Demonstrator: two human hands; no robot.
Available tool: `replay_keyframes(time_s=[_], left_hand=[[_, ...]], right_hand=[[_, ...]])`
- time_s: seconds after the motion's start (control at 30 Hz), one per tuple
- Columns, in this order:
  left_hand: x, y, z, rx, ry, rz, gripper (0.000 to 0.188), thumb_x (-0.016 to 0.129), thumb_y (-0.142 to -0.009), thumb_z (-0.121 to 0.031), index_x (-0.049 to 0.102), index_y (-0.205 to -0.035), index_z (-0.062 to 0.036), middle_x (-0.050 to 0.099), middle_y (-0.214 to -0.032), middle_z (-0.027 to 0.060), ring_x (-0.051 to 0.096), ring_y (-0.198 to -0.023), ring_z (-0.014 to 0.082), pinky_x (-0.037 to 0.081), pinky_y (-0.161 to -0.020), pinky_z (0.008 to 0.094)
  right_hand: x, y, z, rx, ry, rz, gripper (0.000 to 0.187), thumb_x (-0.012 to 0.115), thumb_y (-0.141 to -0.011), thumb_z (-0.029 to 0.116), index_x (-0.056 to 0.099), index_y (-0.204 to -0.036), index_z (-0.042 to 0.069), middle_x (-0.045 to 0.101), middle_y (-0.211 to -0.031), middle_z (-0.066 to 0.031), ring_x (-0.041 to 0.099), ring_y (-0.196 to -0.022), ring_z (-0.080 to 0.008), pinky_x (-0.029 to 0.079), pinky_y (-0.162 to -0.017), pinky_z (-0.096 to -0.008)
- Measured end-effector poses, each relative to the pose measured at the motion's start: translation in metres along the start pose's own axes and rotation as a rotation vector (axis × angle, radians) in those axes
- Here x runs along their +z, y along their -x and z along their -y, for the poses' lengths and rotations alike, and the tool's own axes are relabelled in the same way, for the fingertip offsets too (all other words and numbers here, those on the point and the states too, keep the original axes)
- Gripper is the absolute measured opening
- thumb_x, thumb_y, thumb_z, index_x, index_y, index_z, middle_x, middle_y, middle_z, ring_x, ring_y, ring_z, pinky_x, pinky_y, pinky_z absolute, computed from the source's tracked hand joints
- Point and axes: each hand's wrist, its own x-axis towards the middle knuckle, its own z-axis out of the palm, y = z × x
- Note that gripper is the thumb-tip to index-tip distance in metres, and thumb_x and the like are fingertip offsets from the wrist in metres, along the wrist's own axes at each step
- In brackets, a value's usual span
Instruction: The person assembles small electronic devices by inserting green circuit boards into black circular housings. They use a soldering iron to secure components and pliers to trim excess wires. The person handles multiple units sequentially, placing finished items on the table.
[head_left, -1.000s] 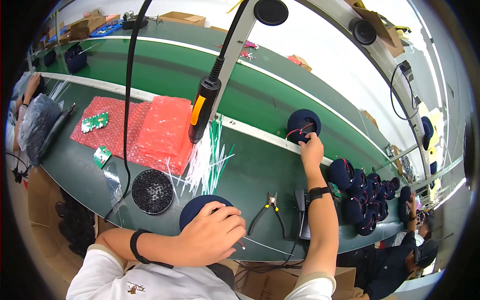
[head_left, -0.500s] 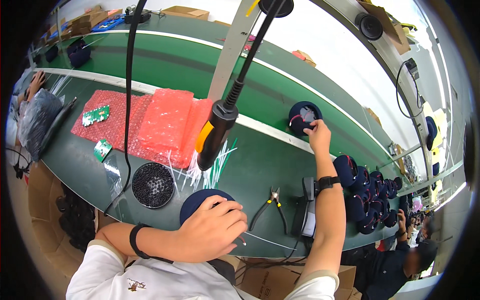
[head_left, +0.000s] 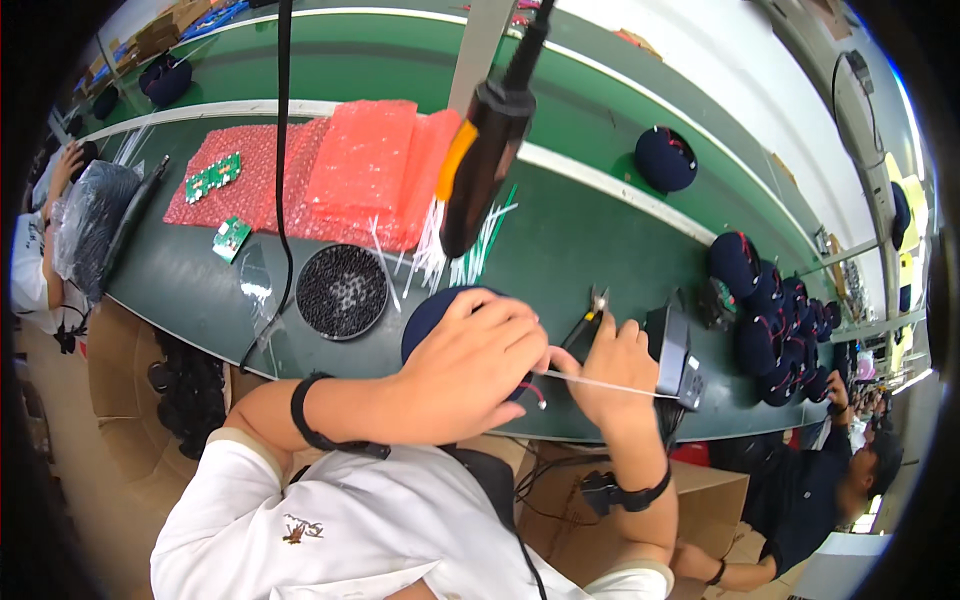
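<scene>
My left hand (head_left: pixel 475 365) is closed over a navy rounded shell (head_left: pixel 425 320) at the table's front edge, its fingers covering most of it. A thin red wire with a white connector (head_left: pixel 541 402) hangs out beneath that hand. Close beside it, my right hand (head_left: pixel 615 375) has its fingers bent in at a white cable tie (head_left: pixel 625 387), which runs from the shell across the hand to the right. Its thumb meets the fingers of my left hand; the exact grip is partly hidden. Cutting pliers (head_left: pixel 588 318) with yellow-black handles lie just behind the right fingers.
An orange-black power screwdriver (head_left: pixel 487 165) hangs above the table. Behind are red bubble-wrap bags (head_left: pixel 360 160), green circuit boards (head_left: pixel 213 178), a dish of black pieces (head_left: pixel 342 293) and loose cable ties (head_left: pixel 480 245). Navy shells (head_left: pixel 765 345) cluster right; another shell (head_left: pixel 665 160) sits on the green belt.
My right hand has let go of the navy shell on the green belt and come back beside my left hand, at the cable tie. My left hand stays on its shell. The view has shifted.
</scene>
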Motion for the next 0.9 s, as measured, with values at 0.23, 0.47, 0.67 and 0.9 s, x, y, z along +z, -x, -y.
replay_keyframes(time_s=[0.23,0.47,0.67,0.9], left_hand=[[0.001,-0.001,0.003,0.006,-0.01,0.028,0.06,0.097,-0.062,-0.015,0.057,-0.107,-0.0138,0.064,-0.116,0.0041,0.057,-0.127,0.0301,0.038,-0.104,0.047],[0.001,-0.001,0.005,0.039,0.01,0.035,0.052,0.096,-0.064,-0.014,0.06,-0.102,-0.0144,0.064,-0.116,0.0026,0.057,-0.123,0.0287,0.038,-0.103,0.0451],[0.0,-0.001,0.001,0.012,0.015,0.033,0.051,0.095,-0.066,-0.014,0.064,-0.105,-0.0161,0.062,-0.111,0.0023,0.056,-0.116,0.0277,0.037,-0.104,0.0466],[0.001,-0.001,0.0,0.003,0.004,0.043,0.053,0.096,-0.062,-0.014,0.064,-0.104,-0.0157,0.063,-0.113,0.0021,0.058,-0.118,0.028,0.039,-0.1,0.0447]], right_hand=[[0.06,0.031,-0.002,0.063,-0.145,-0.409,0.073,0.078,-0.079,0.014,0.052,-0.142,-0.012,0.056,-0.125,-0.0267,0.056,-0.119,-0.0451,0.047,-0.103,-0.0507],[0.065,0.047,-0.009,0.128,-0.346,-0.346,0.064,0.077,-0.08,0.011,0.057,-0.137,-0.008,0.057,-0.117,-0.0248,0.062,-0.11,-0.0432,0.052,-0.092,-0.0485],[0.05,0.087,-0.018,0.085,-0.345,-0.237,0.051,0.082,-0.082,0.012,0.062,-0.126,-0.004,0.063,-0.11,-0.0194,0.066,-0.098,-0.0408,0.056,-0.082,-0.0475],[0.029,0.113,-0.003,0.01,-0.648,-0.24,0.04,0.079,-0.075,0.007,0.066,-0.113,-0.001,0.065,-0.095,-0.0158,0.069,-0.086,-0.0339,0.057,-0.075,-0.0438]])
